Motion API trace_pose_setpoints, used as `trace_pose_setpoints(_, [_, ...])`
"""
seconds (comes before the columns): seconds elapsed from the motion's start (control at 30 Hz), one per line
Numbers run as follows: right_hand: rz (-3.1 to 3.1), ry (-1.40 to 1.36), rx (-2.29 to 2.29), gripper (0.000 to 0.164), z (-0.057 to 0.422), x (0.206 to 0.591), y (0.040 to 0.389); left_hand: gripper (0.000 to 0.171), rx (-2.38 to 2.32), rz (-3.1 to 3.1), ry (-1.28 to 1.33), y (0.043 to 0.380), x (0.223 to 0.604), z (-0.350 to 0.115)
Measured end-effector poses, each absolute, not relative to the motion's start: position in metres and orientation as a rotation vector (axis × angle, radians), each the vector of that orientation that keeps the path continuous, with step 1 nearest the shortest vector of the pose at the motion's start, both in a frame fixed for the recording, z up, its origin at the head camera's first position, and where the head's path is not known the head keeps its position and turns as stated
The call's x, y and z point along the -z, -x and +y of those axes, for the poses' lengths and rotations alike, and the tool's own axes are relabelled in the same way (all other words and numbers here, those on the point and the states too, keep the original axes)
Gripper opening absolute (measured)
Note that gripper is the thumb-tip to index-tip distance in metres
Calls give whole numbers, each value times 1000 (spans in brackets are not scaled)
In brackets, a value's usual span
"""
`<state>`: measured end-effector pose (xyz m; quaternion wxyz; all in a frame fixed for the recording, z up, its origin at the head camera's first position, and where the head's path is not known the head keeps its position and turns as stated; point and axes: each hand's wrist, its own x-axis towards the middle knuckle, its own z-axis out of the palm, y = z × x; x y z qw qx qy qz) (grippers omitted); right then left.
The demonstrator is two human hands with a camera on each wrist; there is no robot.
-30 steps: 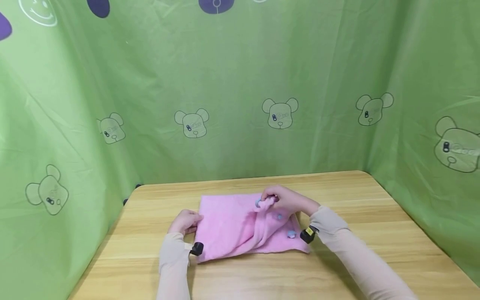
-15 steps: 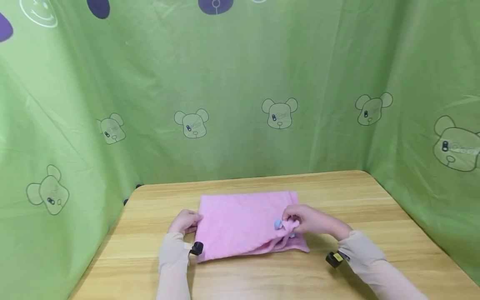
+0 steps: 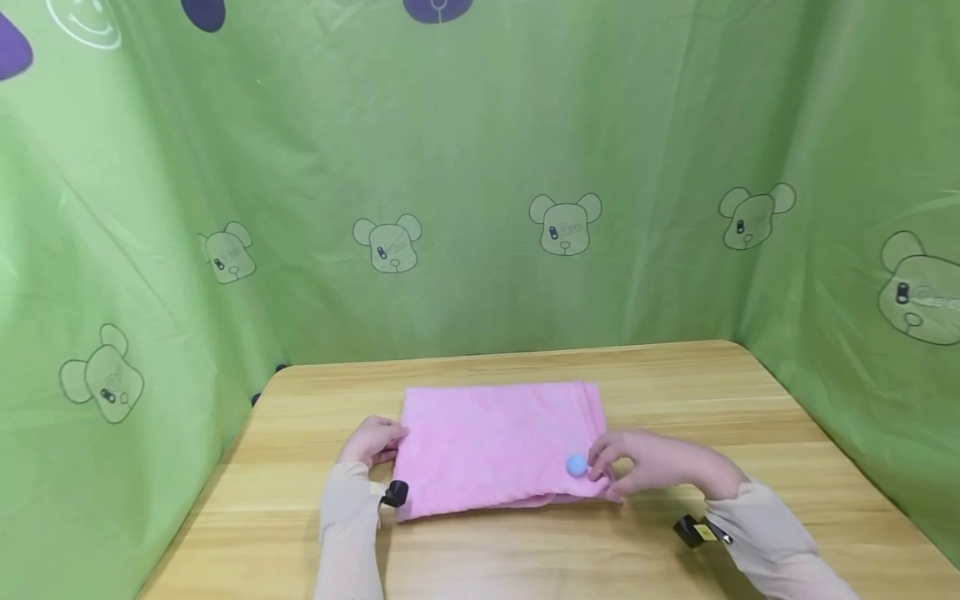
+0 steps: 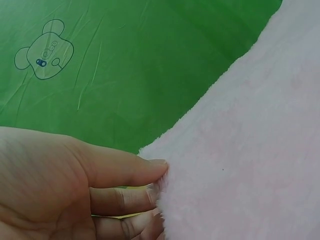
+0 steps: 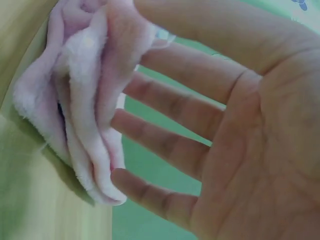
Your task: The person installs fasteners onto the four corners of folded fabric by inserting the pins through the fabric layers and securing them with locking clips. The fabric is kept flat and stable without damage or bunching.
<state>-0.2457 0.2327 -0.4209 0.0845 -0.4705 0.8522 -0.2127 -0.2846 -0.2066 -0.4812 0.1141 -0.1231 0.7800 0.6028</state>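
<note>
A pink fluffy cloth [image 3: 487, 442], folded into a rectangle, lies on the wooden table. My left hand [image 3: 371, 442] pinches its left edge, the thumb on top and the fingers beneath, as the left wrist view shows. At the near right corner, my right hand [image 3: 652, 462] has its fingertips at the cloth, with the fingers straight and spread in the right wrist view. A light blue ball-shaped trim [image 3: 577, 465] sits on the cloth beside those fingertips. Several loose folded layers [image 5: 85, 105] hang at that edge.
The wooden table [image 3: 487, 562] reaches out on all sides of the cloth. Green curtains [image 3: 480, 125] with printed bear heads enclose its back and both sides. A small black camera is strapped to each wrist.
My right hand has carried the cloth's gathered top layer right and toward me, laying it over the near right corner, and its fingers have loosened. The left hand has stayed at the left edge.
</note>
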Motion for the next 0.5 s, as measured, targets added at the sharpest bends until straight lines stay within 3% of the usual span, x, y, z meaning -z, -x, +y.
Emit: trace_pose_setpoints(0.5, [2572, 1331, 630, 31, 240, 392, 250, 45, -1627, 2329, 238, 274, 453, -230])
